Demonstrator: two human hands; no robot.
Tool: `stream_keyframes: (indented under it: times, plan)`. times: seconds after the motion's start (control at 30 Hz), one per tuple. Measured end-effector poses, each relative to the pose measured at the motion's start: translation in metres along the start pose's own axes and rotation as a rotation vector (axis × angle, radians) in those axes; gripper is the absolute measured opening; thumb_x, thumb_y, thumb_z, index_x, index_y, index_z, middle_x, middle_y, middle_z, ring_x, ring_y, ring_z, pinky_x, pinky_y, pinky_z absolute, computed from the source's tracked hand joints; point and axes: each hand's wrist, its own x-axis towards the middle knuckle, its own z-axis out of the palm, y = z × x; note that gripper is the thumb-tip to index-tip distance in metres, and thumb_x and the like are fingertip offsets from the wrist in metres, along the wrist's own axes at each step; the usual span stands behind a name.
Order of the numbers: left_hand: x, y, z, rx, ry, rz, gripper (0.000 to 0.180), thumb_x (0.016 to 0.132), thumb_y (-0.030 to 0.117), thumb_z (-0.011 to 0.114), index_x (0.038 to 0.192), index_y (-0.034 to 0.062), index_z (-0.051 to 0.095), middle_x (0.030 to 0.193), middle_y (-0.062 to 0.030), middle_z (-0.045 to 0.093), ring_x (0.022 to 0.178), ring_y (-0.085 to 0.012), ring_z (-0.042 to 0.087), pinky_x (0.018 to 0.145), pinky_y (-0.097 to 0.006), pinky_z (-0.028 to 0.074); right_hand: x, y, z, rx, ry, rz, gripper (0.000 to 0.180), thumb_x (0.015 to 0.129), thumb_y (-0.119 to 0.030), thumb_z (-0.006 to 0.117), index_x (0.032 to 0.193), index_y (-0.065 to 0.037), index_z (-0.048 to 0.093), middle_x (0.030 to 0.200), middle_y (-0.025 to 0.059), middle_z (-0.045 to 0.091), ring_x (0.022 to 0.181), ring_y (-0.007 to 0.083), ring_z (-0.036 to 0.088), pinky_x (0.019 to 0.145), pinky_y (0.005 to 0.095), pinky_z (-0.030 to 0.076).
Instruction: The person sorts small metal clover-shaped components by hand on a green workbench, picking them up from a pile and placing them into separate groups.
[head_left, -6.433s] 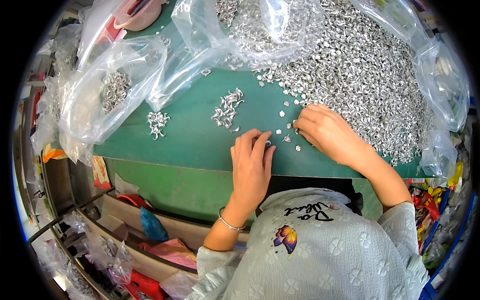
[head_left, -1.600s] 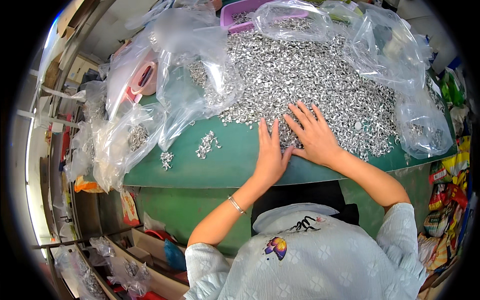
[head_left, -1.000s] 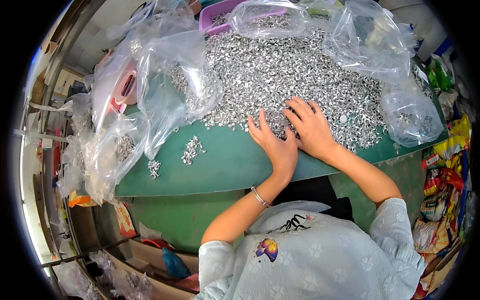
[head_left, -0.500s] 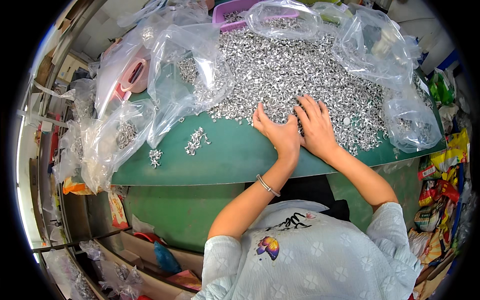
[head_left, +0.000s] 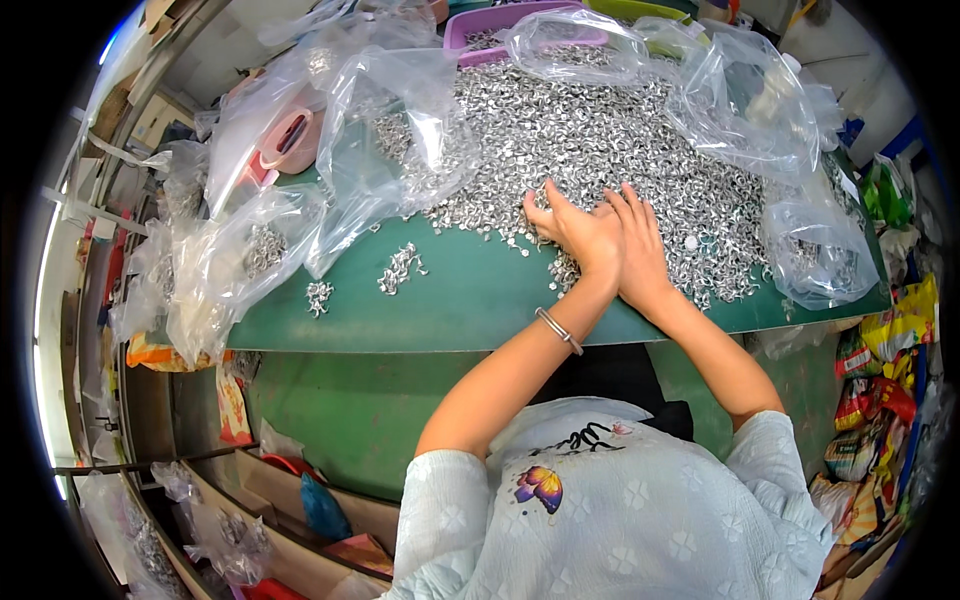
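A wide heap of small curved silver metal pieces covers much of the green table. My left hand lies at the near edge of the heap, fingers apart and touching the pieces; no held piece shows. Against it rests my right hand, its fingers stretched out flat over the heap, hiding part of the left thumb side. Two small clusters of the pieces sit apart to the left: a larger one and a smaller one.
Clear plastic bags holding pieces lie left of the heap, near a pink container. More bags lie at the right. A purple tray stands at the back. Colourful packets hang beyond the right table edge.
My left hand has moved right and slightly up, so it now meets and overlaps my right hand. Some pieces show left of its wrist. The view has shifted slightly.
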Motion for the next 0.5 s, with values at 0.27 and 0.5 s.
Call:
stream_keyframes:
  times: [0.27, 0.5]
  plan:
    - [0.014, 0.016, 0.022, 0.022, -0.138, 0.225, 0.058, 0.073, -0.004, 0.064, 0.128, -0.0123, 0.046, 0.143, -0.0313, 0.027, 0.133, -0.0467, 0.029, 0.11, -0.054, 0.025, 0.016, 0.009, -0.003, 0.151, 0.152, 0.107, 0.055, 0.082, -0.018, 0.065, 0.127, 0.005, 0.045, 0.131, 0.0173, 0.047, 0.131, 0.0359, 0.038, 0.11, 0.0475, 0.027]
    - [0.027, 0.03, 0.032, -0.058, -0.53, 0.331, 0.044, 0.077, -0.002, 0.059, 0.12, -0.0073, 0.059, 0.138, -0.0349, 0.041, 0.133, -0.0455, 0.039, 0.111, -0.044, 0.033, 0.034, 0.036, -0.013, 0.184, 0.142, 0.288, 0.036, 0.083, -0.011, 0.061, 0.116, 0.003, 0.056, 0.122, 0.0157, 0.054, 0.12, 0.033, 0.048, 0.103, 0.0454, 0.034]
